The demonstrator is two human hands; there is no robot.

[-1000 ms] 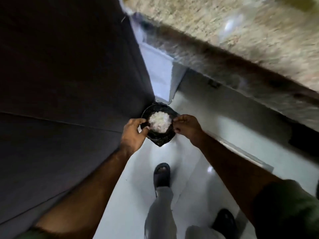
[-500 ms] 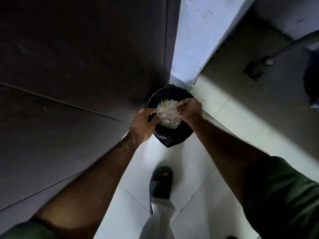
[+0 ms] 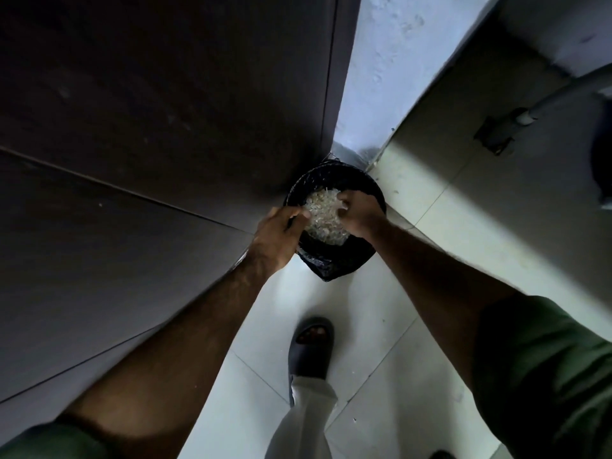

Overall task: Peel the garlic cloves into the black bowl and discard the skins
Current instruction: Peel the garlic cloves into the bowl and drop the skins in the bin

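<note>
Both bare forearms extend forward and down. Left hand (image 3: 276, 233) and right hand (image 3: 359, 212) converge, fingers curled, gripping a pale heap between them.

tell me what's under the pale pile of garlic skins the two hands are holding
Directly below the pale pile of garlic skins sits a round bin lined with a black plastic bag. The left hand and right hand grip the pile's sides. The bin's inside is covered by the pile, so its contents cannot be seen.

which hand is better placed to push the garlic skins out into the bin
Right. The right hand has its fingers dug into the pale papery garlic skins above the black-lined round bin; the left hand grips their near edge.
</note>
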